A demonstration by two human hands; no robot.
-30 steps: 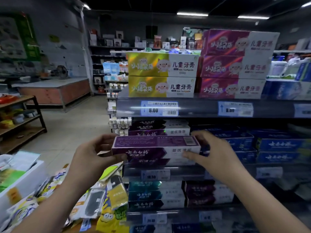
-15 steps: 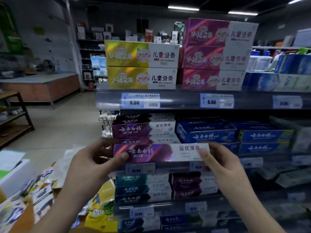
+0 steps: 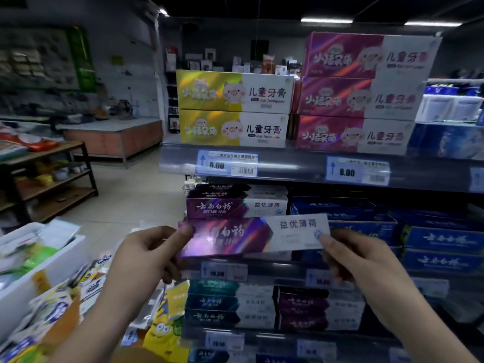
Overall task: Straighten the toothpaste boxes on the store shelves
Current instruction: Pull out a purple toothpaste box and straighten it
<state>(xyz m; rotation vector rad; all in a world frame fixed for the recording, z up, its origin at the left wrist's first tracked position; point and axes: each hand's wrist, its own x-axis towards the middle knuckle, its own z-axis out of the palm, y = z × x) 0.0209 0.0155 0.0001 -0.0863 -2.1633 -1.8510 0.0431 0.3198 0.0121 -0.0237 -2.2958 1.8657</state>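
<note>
Leftmost, wooden rack [image 3: 52, 179]: dark-framed, brown boards, small goods on its levels, well apart from the toothpaste shelves.
White bin [image 3: 39, 273]: low at the left edge, packets heaped inside and spilling beside it.
Yellow cartoon packets [image 3: 162, 328]: bottom centre-left, below the left forearm.
Left hand [image 3: 146, 260]: raised before the middle shelf, fingers [image 3: 183, 230] pinching the purple end of the held box, thumb on its front face, the other fingers curled behind.
Purple toothpaste box [image 3: 251, 237]: held lengthwise between both hands, front face toward the camera, slightly tilted with the white end higher, just in front of the middle shelf edge [image 3: 277, 271]; blurred glare on the purple half.
Purple stack [image 3: 235, 205]: same design, lying on the middle shelf directly behind and above the held box.
Yellow kids toothpaste cartons [image 3: 233, 111]: two stacked on the top shelf, above an 8.00 price tag [image 3: 226, 163].
Pink kids toothpaste cartons [image 3: 366, 95]: three stacked, just right of the yellow pair.
Right hand [image 3: 366, 260]: fingers [image 3: 326, 241] pinching the white end of the held box, thumb in front.
Blue toothpaste boxes [image 3: 440, 239]: stacked on the middle shelf, right of the purple stack, behind the right hand.
Lower shelf boxes [image 3: 230, 305]: teal and dark purple stacks under the held box, blurred.
</note>
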